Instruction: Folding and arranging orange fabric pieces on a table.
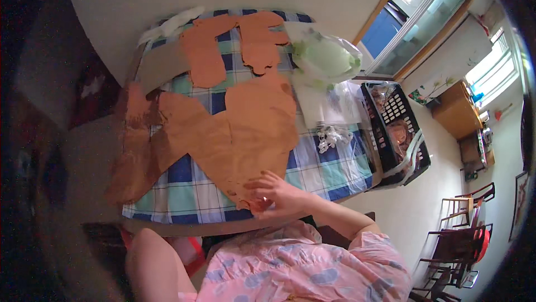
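Note:
A large, irregular brown sheet [245, 123], leather-like in look, lies over the table near my right hand [274, 195]. The fingers of that hand are bent and closed at the sheet's pointed near end, where a small reddish part shows between thumb and fingers. More brown sheet hangs over the table's left side. Two smaller orange-brown cut pieces lie farther back, a left one [206, 51] and a right one [260, 42]. My left hand is out of view; a bare limb shows at the lower left.
A blue, white and green checked cloth [329, 176] covers the table. At its right are a clear bag with something pale green [329, 59], white sheets [329, 104] and a white tangled bundle [334, 137]. A black crate [396, 129] stands beyond. Chairs [463, 240] are far right.

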Tool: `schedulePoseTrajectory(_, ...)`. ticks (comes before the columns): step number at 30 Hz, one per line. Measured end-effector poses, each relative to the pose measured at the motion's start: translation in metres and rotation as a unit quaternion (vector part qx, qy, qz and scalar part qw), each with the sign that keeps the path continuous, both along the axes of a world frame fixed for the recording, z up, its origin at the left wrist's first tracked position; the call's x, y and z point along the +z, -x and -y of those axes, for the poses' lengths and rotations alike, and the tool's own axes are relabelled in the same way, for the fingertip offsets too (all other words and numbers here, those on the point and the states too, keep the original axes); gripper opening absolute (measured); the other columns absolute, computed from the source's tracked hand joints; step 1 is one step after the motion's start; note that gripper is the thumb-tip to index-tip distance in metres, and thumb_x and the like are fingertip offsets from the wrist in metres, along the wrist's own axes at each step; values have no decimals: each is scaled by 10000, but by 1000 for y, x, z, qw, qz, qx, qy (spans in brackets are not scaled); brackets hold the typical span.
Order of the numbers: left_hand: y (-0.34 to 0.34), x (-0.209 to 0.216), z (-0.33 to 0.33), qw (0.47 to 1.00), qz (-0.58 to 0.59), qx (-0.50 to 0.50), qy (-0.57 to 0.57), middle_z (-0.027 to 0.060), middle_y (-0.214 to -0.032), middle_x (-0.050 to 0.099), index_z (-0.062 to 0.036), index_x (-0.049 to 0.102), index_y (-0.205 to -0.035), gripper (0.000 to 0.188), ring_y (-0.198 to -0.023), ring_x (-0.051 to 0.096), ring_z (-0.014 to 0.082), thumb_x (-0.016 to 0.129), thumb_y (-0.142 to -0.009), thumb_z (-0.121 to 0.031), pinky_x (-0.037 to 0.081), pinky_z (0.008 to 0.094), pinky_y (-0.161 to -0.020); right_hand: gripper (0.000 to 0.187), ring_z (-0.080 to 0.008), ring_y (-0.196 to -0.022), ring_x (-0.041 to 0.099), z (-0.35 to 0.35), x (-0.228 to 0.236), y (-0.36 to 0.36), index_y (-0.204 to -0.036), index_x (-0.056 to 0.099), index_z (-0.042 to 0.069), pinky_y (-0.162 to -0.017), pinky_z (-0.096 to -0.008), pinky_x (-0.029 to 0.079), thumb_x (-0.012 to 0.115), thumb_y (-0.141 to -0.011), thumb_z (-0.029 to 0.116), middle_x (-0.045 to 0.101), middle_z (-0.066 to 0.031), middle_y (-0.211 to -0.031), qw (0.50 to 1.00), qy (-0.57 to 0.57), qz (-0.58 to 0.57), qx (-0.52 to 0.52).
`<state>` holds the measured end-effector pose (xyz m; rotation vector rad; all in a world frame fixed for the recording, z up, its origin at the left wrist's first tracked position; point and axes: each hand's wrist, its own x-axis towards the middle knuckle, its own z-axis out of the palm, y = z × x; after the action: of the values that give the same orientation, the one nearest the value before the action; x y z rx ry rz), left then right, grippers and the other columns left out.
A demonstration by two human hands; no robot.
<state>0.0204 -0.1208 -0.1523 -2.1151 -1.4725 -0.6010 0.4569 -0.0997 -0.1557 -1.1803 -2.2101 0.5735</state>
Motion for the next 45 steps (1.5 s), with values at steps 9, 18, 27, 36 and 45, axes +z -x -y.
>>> schedulePoseTrajectory(9, -188, 93, -75, 942, 221, -231, 100, 171, -1185, 558, -2, 540, -1127, 279, -1149, 506, 343, 566, -863, -88, 370, 482, -1003, 522, -339, -1342, 336, -52, -56, -63, -1325, 483, 104, -1084, -521, 271, 584, -876, 351, 405, -166, -1414, 921, -41, 182, -342)
schedulePoseTrajectory(18, -276, -60, -126, 870, 121, -400, 260, 161, -1443, 378, -116, 451, -1355, 557, -1330, 358, 367, 637, -836, -196, 284, 495, -1090, 507, -333, -1363, 310, -63, -46, -65, -1366, 459, 157, -1085, -541, 252, 547, -908, 354, 378, -148, -1447, 947, -64, 224, -222)
schedulePoseTrajectory(27, -281, -96, -121, 855, 212, -331, 338, 175, -1435, 375, -135, 445, -1380, 579, -1348, 319, 356, 611, -853, -310, 258, 520, -1088, 475, -326, -1360, 316, -62, -53, -74, -1359, 472, 169, -1106, -527, 214, 539, -917, 328, 397, -131, -1442, 935, -22, 209, -284)
schedulePoseTrajectory(36, -278, -67, -133, 899, 144, -307, 277, 196, -1452, 341, -136, 441, -1379, 552, -1339, 314, 401, 612, -873, -277, 277, 540, -1070, 489, -332, -1327, 371, -74, -45, -63, -1346, 481, 136, -1089, -537, 241, 572, -896, 303, 424, -139, -1418, 954, -54, 202, -215)
schedulePoseTrajectory(45, -288, -82, -138, 894, 134, -296, 310, 181, -1383, 443, -130, 495, -1331, 456, -1294, 376, 390, 555, -910, -295, 265, 531, -1076, 522, -328, -1292, 403, -56, -73, -114, -1397, 409, 167, -1089, -531, 246, 554, -904, 254, 435, -126, -1411, 921, -6, 94, -379)
